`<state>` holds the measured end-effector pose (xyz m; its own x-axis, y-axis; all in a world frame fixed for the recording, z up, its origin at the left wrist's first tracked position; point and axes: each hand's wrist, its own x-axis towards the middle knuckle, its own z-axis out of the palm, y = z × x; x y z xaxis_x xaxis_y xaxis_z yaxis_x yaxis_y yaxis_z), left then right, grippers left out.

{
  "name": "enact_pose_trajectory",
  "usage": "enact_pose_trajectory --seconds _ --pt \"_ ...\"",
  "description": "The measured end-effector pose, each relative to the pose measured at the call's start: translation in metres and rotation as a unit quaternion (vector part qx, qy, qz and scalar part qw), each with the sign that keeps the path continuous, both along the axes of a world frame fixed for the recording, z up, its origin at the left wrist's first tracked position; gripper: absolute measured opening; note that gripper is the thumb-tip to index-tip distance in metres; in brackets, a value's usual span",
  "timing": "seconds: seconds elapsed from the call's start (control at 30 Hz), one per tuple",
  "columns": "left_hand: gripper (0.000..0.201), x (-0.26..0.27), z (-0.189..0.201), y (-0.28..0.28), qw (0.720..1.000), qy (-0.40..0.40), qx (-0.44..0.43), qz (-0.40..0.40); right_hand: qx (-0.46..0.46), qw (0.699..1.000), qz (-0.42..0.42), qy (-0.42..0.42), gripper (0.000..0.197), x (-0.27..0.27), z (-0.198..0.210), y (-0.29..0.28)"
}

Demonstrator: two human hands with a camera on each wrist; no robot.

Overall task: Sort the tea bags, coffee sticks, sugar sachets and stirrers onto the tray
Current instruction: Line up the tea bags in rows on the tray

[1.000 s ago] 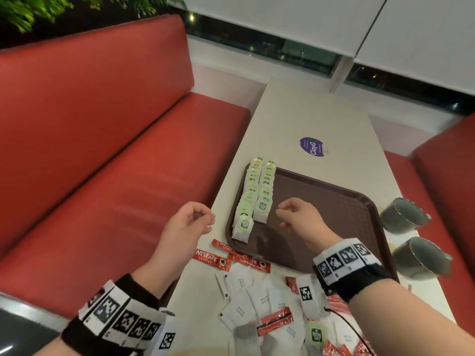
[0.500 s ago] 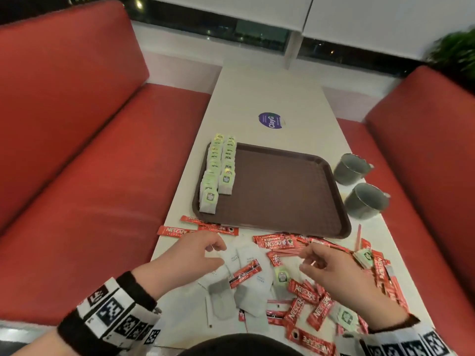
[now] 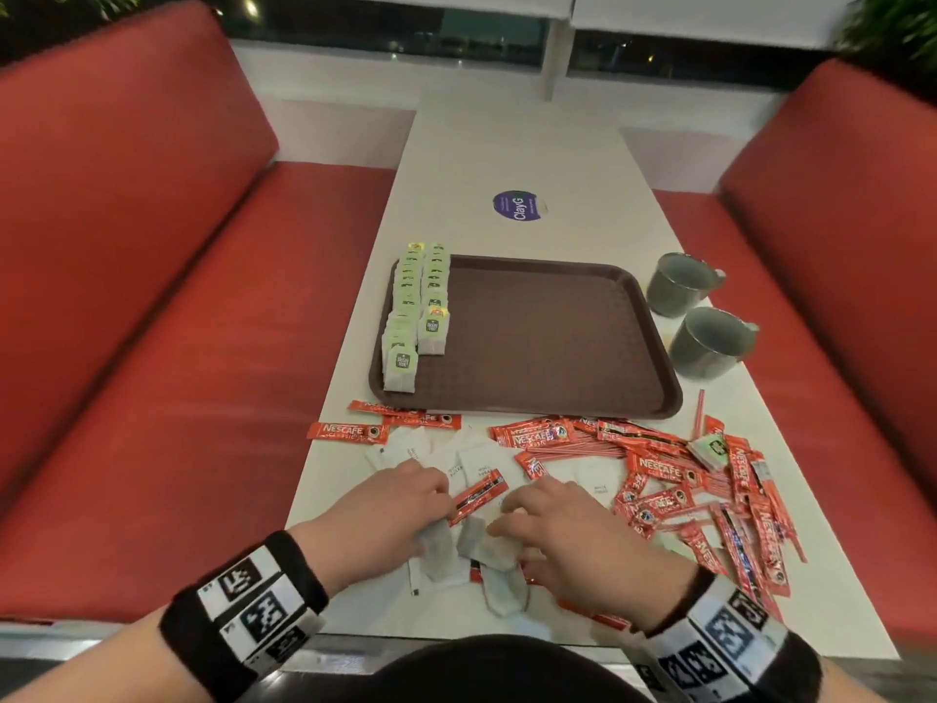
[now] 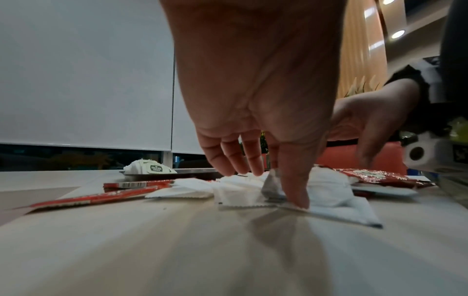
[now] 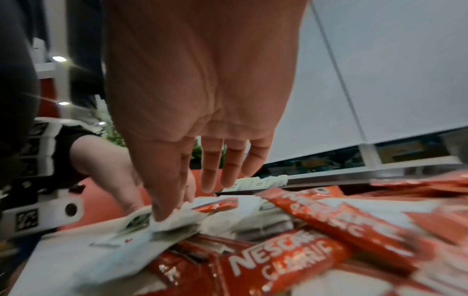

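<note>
A brown tray [image 3: 537, 342] lies mid-table with two rows of green-tagged tea bags [image 3: 418, 307] along its left edge. In front of it lie red coffee sticks [image 3: 659, 469], white sugar sachets [image 3: 476, 461], thin red stirrers [image 3: 573, 451] and a loose tea bag [image 3: 710, 449]. My left hand [image 3: 431, 515] rests on the near pile; in the left wrist view its thumb [image 4: 296, 198] presses a white sachet [image 4: 336, 210] while the fingers hang straight. My right hand [image 3: 507, 520] is beside it, thumb [image 5: 164, 210] down on a greyish tea bag [image 5: 182, 220], fingers extended.
Two grey mugs [image 3: 679, 284] [image 3: 710, 342] stand right of the tray. A round purple sticker [image 3: 518, 206] sits on the far tabletop. Red bench seats [image 3: 177, 322] flank the table on both sides. The table's near edge is just below my wrists.
Both hands left the tray, came back to the near pile and lowered onto the sachets. The head view swung to centre on the table.
</note>
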<state>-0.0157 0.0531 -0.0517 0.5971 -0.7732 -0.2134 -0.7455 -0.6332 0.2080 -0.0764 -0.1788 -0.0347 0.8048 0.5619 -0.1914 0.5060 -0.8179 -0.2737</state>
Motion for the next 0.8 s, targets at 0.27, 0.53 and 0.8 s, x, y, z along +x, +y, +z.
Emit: enact_pose_trajectory --seconds 0.27,0.53,0.8 --pt "0.006 0.000 0.003 0.009 0.989 0.071 -0.070 0.109 -0.108 0.990 0.070 -0.054 0.048 0.007 -0.020 0.015" --pt "0.018 0.011 0.016 0.011 0.666 0.468 -0.403 0.418 -0.031 0.993 0.024 -0.111 0.013 0.014 -0.014 0.011" --pt "0.030 0.026 0.032 -0.014 0.500 0.685 -0.400 0.348 0.196 0.977 -0.049 -0.070 0.018 0.037 0.021 0.021"
